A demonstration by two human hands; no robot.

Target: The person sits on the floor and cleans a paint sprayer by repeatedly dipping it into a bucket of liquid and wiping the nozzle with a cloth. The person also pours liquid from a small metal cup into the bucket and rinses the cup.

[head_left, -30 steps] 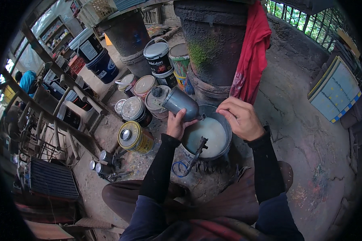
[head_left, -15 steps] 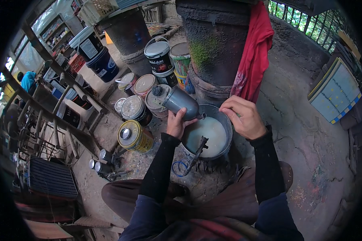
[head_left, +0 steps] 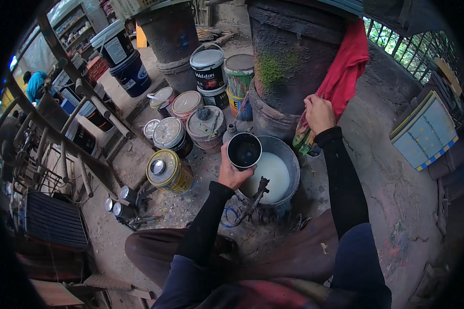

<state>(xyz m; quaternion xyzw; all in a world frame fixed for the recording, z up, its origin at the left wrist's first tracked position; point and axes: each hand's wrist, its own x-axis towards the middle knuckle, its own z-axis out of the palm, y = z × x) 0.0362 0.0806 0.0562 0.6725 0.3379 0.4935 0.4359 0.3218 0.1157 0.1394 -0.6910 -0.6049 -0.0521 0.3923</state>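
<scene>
My left hand (head_left: 233, 172) is closed around a dark grey spray-gun cup (head_left: 244, 150), its open mouth turned up toward me and its inside dark. The cup is above the left rim of a bucket (head_left: 295, 172) that holds a milky whitish liquid (head_left: 273, 177). My right hand (head_left: 319, 114) is closed on the left edge of a red cloth (head_left: 340, 82) hanging beside a big dark pot; the fingertips are partly hidden. A dark spray gun (head_left: 256, 196) hangs at the bucket's near rim, a blue hose (head_left: 229, 217) beside it.
Several paint cans stand left of the bucket, including a yellow tin (head_left: 169, 172). A big mossy pot (head_left: 294, 56) rises behind it. Several small metal cups (head_left: 122, 208) and spray guns lie on the floor at left. Boards (head_left: 423, 134) lean at right. Another person (head_left: 36, 86) is far left.
My left hand has tipped the cup so its mouth faces me. My right hand has moved up and away from the bucket onto the red cloth, whose lower end has shifted.
</scene>
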